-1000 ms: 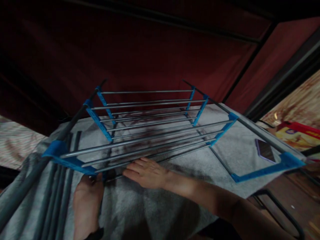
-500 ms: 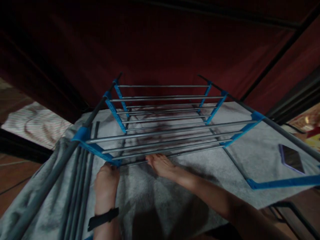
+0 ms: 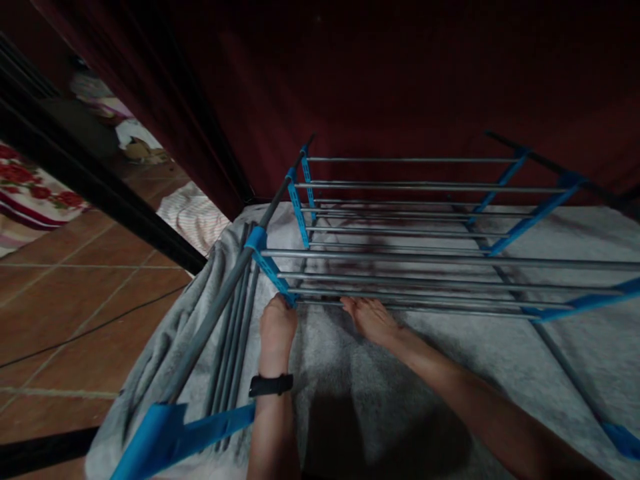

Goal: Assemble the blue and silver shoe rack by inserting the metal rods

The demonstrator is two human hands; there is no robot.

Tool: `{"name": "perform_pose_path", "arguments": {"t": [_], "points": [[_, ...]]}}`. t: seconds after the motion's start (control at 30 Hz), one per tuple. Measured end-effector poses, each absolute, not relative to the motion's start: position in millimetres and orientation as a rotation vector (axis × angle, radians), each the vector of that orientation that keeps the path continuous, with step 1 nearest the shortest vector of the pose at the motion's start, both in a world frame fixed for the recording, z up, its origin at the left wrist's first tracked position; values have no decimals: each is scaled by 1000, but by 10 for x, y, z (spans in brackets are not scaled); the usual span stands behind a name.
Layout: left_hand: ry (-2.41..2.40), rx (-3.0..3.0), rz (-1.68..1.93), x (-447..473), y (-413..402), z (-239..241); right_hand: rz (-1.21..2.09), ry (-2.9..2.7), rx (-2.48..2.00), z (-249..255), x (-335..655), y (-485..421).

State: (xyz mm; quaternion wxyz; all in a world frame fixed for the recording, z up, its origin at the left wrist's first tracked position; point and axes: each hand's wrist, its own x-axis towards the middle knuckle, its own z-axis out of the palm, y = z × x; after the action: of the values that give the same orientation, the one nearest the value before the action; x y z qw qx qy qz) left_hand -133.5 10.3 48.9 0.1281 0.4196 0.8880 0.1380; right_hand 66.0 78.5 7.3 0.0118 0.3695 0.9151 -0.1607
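Observation:
A drying rack of grey metal rods and blue plastic brackets stands before me with a grey towel draped over its lower level. My left hand, a black band on its wrist, is curled at the blue bracket end where the nearest rods join. My right hand lies on the towel with its fingers closed under the nearest rod. What either hand grips is hidden by the rods.
A dark red fabric wall closes off the back. Brown tiled floor lies at the left, with a cable across it and striped cloth by a dark frame post. A blue bracket juts out near my left forearm.
The view has swung left, so the rack sits further right and the phone on the towel has left the frame. Both hands stay at the near rod.

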Motion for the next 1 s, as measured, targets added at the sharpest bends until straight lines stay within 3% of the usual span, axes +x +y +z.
{"name": "perform_pose_path", "arguments": {"t": [1.0], "points": [[2619, 1260, 380, -1342, 122, 451, -625, 2761, 1087, 85, 653, 921]]}}
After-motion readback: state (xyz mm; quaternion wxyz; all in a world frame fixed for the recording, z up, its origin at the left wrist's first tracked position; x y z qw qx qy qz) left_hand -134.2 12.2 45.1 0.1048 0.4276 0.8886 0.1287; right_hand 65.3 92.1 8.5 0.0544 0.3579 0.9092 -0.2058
